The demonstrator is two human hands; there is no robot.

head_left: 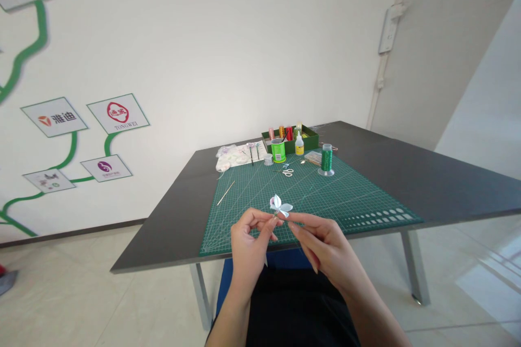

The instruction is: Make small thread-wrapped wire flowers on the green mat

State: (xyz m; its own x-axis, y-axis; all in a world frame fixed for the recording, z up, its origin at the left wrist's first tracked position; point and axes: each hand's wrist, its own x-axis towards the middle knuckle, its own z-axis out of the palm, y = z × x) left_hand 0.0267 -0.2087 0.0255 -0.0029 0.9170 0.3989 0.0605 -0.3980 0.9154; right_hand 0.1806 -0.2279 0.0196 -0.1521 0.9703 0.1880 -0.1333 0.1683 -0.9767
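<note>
Between my hands, just above the near edge of the green cutting mat (252, 195), is a small artificial flower (284, 207) with pale blue-white petals and a pinkish part at its left. My left hand (253, 238) pinches its base between thumb and fingertips. My right hand (325, 241) is closed just to the right, thumb and forefinger pressed together beside the flower's base. Whatever sits between those right fingertips is too small to make out. A spool of green thread (326, 158) stands upright on the mat, beyond my right hand.
White-handled scissors (288, 172) and a thin stick (226, 193) lie on the mat. Behind them stand a green tin (279, 150), a glue bottle (299, 144) and a dark green box (312, 140) of thread spools. White flower pieces (234, 157) lie at the back left.
</note>
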